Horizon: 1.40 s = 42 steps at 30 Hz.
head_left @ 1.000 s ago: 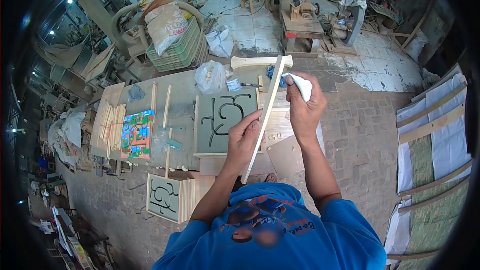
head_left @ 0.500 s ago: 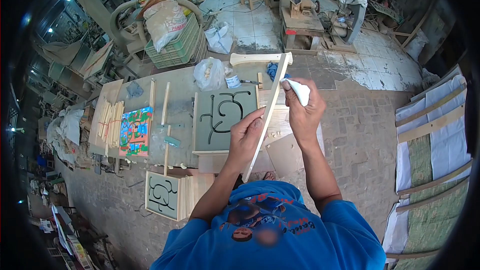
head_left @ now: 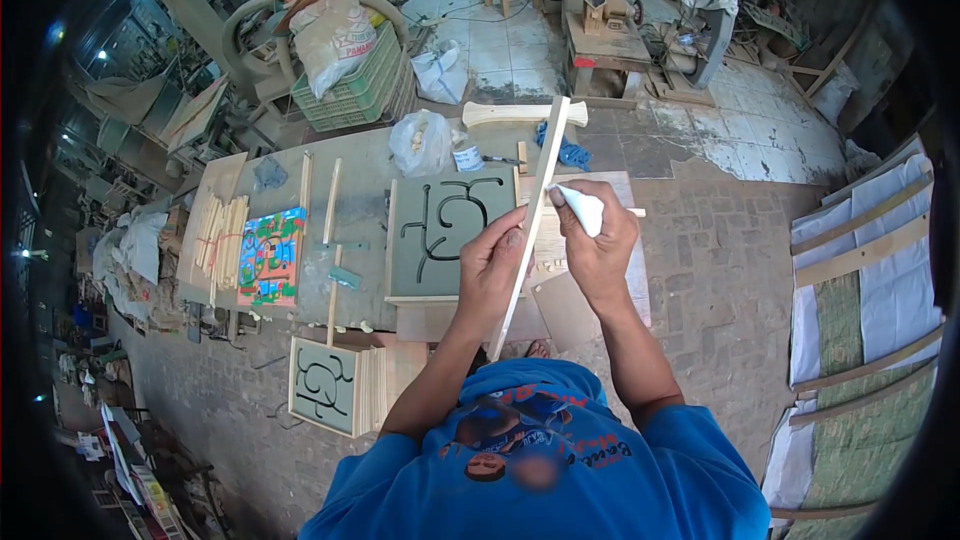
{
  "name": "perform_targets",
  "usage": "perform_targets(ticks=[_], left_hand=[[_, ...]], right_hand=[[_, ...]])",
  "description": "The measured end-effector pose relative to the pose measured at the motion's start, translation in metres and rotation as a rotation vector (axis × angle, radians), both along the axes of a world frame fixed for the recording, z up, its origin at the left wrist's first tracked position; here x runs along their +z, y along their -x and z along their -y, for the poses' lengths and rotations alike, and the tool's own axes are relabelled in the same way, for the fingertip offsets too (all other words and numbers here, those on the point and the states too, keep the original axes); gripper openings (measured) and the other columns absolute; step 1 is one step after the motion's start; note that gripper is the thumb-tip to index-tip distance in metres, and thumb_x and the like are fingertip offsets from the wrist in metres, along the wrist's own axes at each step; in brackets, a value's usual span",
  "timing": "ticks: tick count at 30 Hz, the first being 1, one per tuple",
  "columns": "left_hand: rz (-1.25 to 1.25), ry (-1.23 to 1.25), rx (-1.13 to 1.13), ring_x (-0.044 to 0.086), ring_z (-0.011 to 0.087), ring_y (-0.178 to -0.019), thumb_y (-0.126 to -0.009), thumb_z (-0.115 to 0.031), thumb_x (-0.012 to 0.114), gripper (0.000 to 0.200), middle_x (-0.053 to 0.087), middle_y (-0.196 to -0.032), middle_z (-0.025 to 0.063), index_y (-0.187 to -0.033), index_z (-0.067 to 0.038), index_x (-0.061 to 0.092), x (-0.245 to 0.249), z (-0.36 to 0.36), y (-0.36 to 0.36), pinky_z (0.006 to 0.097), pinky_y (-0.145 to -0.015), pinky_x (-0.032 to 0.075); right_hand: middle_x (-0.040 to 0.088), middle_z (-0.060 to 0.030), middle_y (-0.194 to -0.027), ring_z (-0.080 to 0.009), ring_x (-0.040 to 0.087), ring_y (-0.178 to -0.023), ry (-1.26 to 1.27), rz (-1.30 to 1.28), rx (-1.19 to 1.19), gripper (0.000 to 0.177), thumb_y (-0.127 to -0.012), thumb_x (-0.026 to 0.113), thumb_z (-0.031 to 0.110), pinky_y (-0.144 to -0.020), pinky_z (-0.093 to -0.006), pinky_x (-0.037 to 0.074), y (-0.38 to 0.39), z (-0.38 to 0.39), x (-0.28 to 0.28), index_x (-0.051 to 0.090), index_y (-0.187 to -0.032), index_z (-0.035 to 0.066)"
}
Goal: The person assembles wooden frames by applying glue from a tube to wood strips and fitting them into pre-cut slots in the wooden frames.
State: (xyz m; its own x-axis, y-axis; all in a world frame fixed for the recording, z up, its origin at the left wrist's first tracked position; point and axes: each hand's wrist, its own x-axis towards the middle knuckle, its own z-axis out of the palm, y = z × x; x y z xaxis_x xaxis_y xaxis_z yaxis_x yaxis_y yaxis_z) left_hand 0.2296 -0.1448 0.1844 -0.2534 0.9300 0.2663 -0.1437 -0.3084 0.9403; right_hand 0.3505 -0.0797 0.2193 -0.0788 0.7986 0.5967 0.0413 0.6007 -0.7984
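My left hand [head_left: 492, 262] is closed around a long, pale wooden strip [head_left: 538, 195], which stands slantwise before me. In my right hand [head_left: 600, 245] is a white cone-shaped bag [head_left: 580, 212], squeezed between thumb and fingers. Its narrow tip is at the strip's right side, just above my left hand; whether it touches is too small to tell. Behind my left hand lies a framed grey board [head_left: 408, 285] with dark curved grooves. Below the table edge, a stack of smaller grooved boards [head_left: 322, 386] shows the same kind of pattern.
On the worktable [head_left: 360, 190] lie a colourful printed board [head_left: 270, 255], a bundle of wooden sticks [head_left: 220, 240], a clear plastic bag [head_left: 420, 143], a white cup-like container [head_left: 467, 158] and a blue cloth [head_left: 570, 152]. Green crates [head_left: 350, 90] stand behind it. Fabric-covered panels [head_left: 860, 320] are at the right.
My right hand, with the white cone-shaped bag, has moved down and left along the wooden strip, nearer to my left hand. The strip's upper end has shifted slightly left.
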Motion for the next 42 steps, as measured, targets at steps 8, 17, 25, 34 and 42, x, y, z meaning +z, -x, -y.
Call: perform_targets(ticks=[8, 17, 25, 34, 42], left_hand=[[0.019, 0.022, 0.017, 0.046, 0.0082, -0.055, -0.102, -0.021, 0.047, 0.036, 0.053, -0.066, 0.0037, -0.128, 0.002, 0.054, -0.001, 0.000, 0.003, 0.0233, -0.049, 0.036], [0.391, -0.005, 0.000, 0.041, 0.0082, -0.054, -0.102, -0.022, 0.046, 0.038, 0.050, -0.070, 0.0026, -0.131, 0.002, 0.049, -0.004, 0.001, 0.030, 0.0230, -0.049, 0.035], [0.678, 0.028, 0.051, 0.044, 0.0069, -0.057, -0.099, -0.019, 0.051, 0.040, 0.052, -0.078, 0.0022, -0.135, -0.003, 0.044, -0.014, 0.007, 0.063, 0.0206, -0.051, 0.036], [0.702, 0.005, 0.249, 0.058, 0.0134, -0.066, -0.097, -0.014, 0.051, 0.040, 0.060, -0.094, 0.0063, -0.135, -0.005, 0.043, -0.028, 0.010, 0.087, 0.0253, -0.053, 0.048], [0.722, -0.019, 0.227, 0.060, 0.0150, -0.075, -0.097, -0.012, 0.052, 0.045, 0.060, -0.101, 0.0066, -0.139, -0.003, 0.039, -0.036, 0.009, 0.106, 0.0273, -0.065, 0.052]], right_hand=[[0.069, -0.0089, -0.078, -0.0108, 0.066, -0.068, -0.070, 0.058, 0.016, 0.015, -0.081, 0.070, -0.002, -0.058, -0.0252, 0.050, 0.000, 0.013, -0.004, 0.063, -0.095, 0.002], [0.054, -0.0008, -0.070, -0.0064, 0.045, -0.061, 0.493, -0.215, 0.041, 0.027, -0.087, 0.048, 0.018, -0.054, -0.0212, 0.033, -0.044, -0.017, -0.064, 0.058, -0.107, 0.003], [0.061, -0.0183, -0.093, -0.0370, 0.060, -0.089, 0.453, 0.833, -0.299, 0.033, -0.084, 0.056, 0.017, -0.078, -0.0444, 0.049, -0.094, -0.057, -0.295, 0.056, -0.116, 0.008], [0.059, -0.0178, -0.113, -0.0364, 0.058, -0.103, 0.386, 1.197, -0.375, 0.053, -0.080, 0.064, 0.025, -0.087, -0.0494, 0.045, -0.087, -0.046, -0.302, 0.051, -0.130, 0.013], [0.058, -0.0202, -0.116, -0.0368, 0.058, -0.104, 0.440, 1.139, -0.430, 0.060, -0.082, 0.062, 0.035, -0.091, -0.0494, 0.042, -0.087, -0.046, -0.301, 0.047, -0.135, 0.010]])
